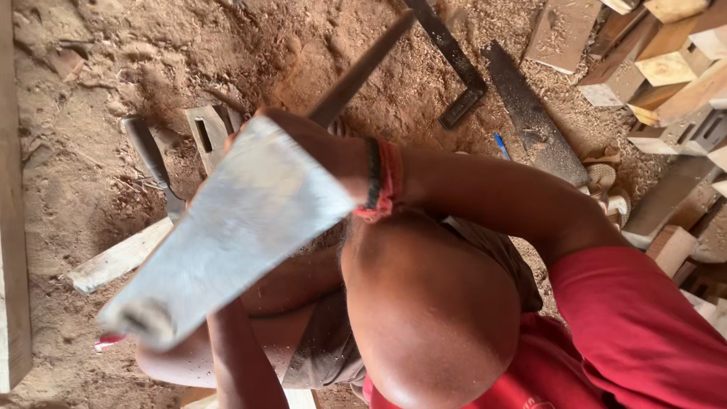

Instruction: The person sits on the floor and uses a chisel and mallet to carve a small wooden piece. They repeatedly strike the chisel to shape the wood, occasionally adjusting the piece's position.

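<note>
My right hand (318,148) is closed around a dark-handled chopping tool, held just below its head. A red and black band circles that wrist. The tool's broad grey blade (235,227) is blurred and close to the camera, slanting down to the lower left. Its handle (363,68) points up and to the right. My left forearm (238,356) rises from the bottom edge and passes behind the blade, so my left hand is hidden. My bent knee (432,310) fills the lower middle.
Sawdust covers the ground (98,68). A pale plank (113,261) and a mortised wooden piece (204,129) lie at the left. A metal square (454,64), a saw blade (530,113) and a blue pen (500,144) lie beyond. Wooden blocks (666,68) are stacked at the upper right.
</note>
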